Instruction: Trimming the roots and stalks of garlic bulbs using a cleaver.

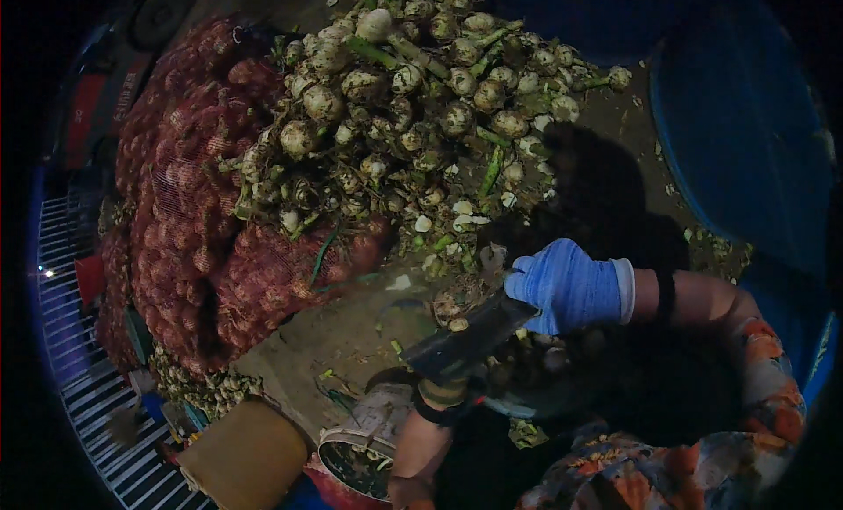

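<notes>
Orange-patterned sleeve [773, 378] lay right of the garlic heap [395, 115]. Right hand [566, 290] gripped a probably stiff dark tool [461, 341], sensibly by its end; left hand's [443, 391] hold was unclear.

The bulbs [364, 87] looked rough and papery, smeared with matt soil. Left of the bulbs, the sacks [180, 190] showed coarse netting. Below the bulbs, the glove [566, 289] was matt, knitted cloth, the sleeve [771, 374] printed cloth, and the bucket [384, 415] scuffed, plastic-looking.
</notes>
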The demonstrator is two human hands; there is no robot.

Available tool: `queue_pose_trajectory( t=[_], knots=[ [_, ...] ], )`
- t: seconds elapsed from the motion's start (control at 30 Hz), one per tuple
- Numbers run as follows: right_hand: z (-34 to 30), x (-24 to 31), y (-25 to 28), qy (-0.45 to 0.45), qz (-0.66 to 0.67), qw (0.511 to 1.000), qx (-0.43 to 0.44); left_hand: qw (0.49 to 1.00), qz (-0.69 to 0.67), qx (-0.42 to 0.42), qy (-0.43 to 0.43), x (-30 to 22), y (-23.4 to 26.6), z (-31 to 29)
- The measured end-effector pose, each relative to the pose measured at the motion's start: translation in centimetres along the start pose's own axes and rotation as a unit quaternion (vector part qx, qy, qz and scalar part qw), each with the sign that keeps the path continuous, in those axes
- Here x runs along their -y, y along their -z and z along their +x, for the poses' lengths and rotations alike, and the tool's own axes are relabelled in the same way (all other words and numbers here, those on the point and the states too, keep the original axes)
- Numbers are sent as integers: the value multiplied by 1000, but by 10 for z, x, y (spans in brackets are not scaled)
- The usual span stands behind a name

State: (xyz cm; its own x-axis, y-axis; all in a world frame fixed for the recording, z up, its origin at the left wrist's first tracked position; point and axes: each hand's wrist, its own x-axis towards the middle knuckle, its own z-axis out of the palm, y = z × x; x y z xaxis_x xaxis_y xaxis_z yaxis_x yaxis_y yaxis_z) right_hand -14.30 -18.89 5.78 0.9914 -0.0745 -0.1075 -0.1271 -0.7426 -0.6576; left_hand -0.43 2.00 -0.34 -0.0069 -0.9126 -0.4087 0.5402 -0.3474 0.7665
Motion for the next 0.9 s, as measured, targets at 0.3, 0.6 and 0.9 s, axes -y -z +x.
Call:
queue_pose_trajectory(
  t=[0.3,0.6,0.9],
  knots=[
    [4,-28,-34,-22,18,999,20,999,35,-4,-24,-8,-6,-1],
    [-32,-149,-92,-212,181,938,-207,998,15,-33,-56,-40,10,22],
    [-14,-27,-1,-66,150,982,-93,963,212,-20,-164,-48,2,27]
  ],
)
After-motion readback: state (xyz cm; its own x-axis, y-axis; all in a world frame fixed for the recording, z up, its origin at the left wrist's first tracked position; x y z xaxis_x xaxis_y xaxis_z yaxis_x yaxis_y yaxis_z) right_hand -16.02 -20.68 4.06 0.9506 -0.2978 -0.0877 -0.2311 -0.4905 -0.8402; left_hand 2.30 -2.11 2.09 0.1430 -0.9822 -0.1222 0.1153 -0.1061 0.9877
